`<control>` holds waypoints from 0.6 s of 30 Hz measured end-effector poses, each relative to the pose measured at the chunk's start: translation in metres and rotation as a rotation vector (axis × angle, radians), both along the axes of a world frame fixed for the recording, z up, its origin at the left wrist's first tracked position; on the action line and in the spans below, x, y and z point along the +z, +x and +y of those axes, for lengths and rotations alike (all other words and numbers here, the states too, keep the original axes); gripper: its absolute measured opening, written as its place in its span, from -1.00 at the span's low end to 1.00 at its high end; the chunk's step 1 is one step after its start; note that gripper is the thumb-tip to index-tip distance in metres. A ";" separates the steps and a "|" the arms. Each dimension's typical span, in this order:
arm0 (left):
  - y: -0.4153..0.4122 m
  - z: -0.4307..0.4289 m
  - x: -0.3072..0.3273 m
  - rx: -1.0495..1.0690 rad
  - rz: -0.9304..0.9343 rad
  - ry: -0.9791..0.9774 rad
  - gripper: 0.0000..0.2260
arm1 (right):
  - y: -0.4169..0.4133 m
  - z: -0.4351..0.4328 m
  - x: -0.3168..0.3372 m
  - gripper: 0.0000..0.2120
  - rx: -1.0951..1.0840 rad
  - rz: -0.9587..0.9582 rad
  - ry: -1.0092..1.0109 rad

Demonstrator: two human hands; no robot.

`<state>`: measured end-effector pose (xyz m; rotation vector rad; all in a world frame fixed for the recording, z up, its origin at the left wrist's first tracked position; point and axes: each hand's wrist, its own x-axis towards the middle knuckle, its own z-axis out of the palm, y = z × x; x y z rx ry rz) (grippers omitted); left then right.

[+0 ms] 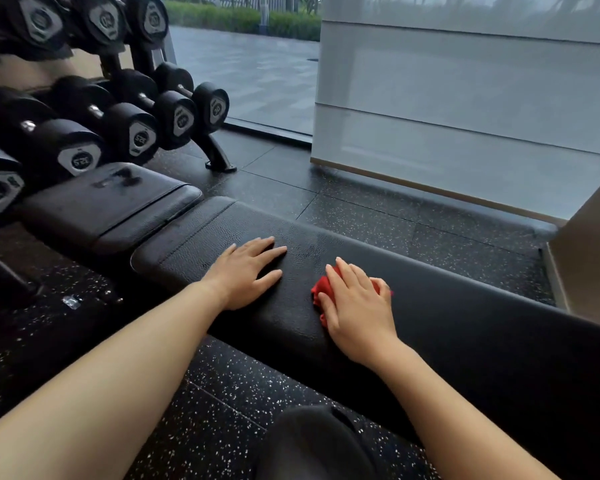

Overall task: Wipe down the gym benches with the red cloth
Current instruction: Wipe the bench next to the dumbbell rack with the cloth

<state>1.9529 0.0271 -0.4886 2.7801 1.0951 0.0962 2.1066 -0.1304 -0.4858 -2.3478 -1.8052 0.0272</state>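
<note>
A long black padded gym bench [447, 317] runs from the middle left to the lower right. My left hand [248, 273] lies flat on its top with the fingers spread. To its right my right hand [355, 308] presses a bunched red cloth [321, 289] onto the pad; the fingers lie nearly straight over the cloth and hide most of it. A second, shorter black bench pad [111, 202] sits just beyond the long bench's left end, with wet-looking marks on its surface.
A rack of black dumbbells [132, 126] fills the upper left, its foot [219, 161] on the speckled rubber floor [378, 216]. A white panelled wall [465, 116] stands behind the bench, with a beige corner [593, 254] at the right. My dark-clad knee [312, 445] is at the bottom.
</note>
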 end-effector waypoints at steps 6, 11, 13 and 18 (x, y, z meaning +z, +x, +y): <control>-0.025 0.047 0.005 0.097 0.084 0.024 -0.53 | -0.016 0.017 0.005 -0.27 0.090 0.023 -0.041; -0.016 0.065 -0.002 0.080 0.023 -0.009 -0.51 | -0.010 0.109 -0.001 -0.51 0.000 0.042 -0.014; -0.015 0.068 -0.005 0.075 0.023 0.002 -0.50 | -0.008 0.135 0.001 -0.51 -0.032 0.042 -0.027; -0.018 0.066 -0.008 0.047 0.048 0.019 -0.47 | -0.016 0.129 0.006 -0.50 -0.073 0.017 -0.045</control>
